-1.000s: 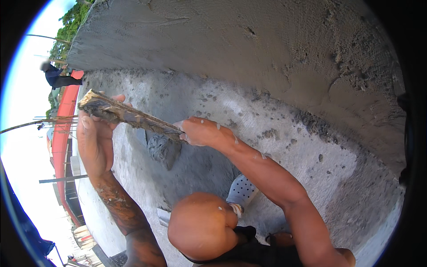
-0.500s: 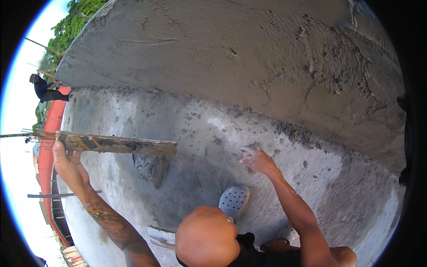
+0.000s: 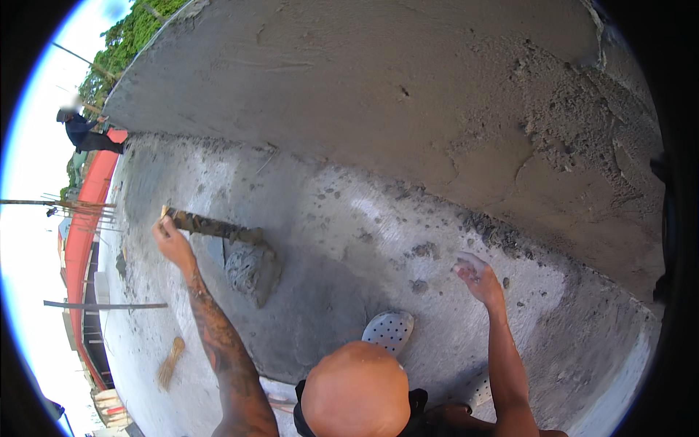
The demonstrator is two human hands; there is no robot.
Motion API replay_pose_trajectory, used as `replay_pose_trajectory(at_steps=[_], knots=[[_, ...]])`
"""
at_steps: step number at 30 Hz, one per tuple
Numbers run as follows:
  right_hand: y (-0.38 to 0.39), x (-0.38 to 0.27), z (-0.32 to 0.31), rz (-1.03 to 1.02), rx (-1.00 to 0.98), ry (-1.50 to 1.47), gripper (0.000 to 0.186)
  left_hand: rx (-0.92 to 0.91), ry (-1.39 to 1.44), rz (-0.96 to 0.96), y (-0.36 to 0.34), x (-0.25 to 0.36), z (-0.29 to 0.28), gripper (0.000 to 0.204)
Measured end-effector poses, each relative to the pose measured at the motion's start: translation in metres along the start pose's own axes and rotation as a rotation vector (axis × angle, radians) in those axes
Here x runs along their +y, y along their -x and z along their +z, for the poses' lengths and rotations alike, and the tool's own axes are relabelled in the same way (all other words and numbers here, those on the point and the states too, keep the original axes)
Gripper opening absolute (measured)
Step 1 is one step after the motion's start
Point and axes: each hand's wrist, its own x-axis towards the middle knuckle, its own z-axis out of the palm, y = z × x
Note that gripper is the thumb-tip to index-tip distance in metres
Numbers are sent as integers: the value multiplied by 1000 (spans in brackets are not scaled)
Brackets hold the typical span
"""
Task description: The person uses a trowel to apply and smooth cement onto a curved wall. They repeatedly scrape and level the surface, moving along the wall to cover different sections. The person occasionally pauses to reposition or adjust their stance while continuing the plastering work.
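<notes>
With my left hand [image 3: 173,240] I grip the near end of a mud-caked wooden board [image 3: 207,223]. The board's far end meets a lump of wet grey mortar [image 3: 251,273], which lies on the concrete floor beside a flat grey piece, perhaps a trowel blade [image 3: 216,251]. My right hand [image 3: 477,277] is out to the right over the floor, fingers apart and whitened with residue, holding nothing. My bare knee [image 3: 353,393] is at the bottom centre, with a perforated pale clog [image 3: 387,331] just beyond it.
A freshly rendered grey wall [image 3: 386,87] curves along the top and right. A co-worker [image 3: 86,135] in dark clothes stands at its far left end. A straw brush [image 3: 171,360] lies on the floor at lower left. Poles [image 3: 105,306] and a red structure [image 3: 86,247] are beyond the left edge.
My right hand has let go of the board and moved right. My left hand has lowered the board from a raised position, so that its far end reaches the mortar lump.
</notes>
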Motion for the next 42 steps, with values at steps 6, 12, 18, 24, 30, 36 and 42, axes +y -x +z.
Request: replay_pose_trajectory(at_steps=[6, 12, 18, 24, 30, 36, 42], knots=[[14, -1, 1, 138, -23, -29, 39, -47, 268, 75, -117, 17, -81, 33], [6, 0, 17, 91, -65, -16, 42, 173, -186, 236, -55, -9, -38, 44], [6, -31, 18, 91, -127, 144, 53, -107, -40, 301, -31, -3, 22, 44], [7, -89, 37, -125, 92, 75, 82, -1027, 438, 681, 28, 255, 20, 31], [22, -111, 56, -351, 423, -214, 58, -1614, 808, 725, 172, 440, 19, 25], [45, -83, 18, -244, 938, -327, 33, -1706, 1066, 695, 258, 517, 13, 36], [93, -66, -196, -290, 1714, -116, 27, -1768, 957, 771, 291, 464, 40, 28]])
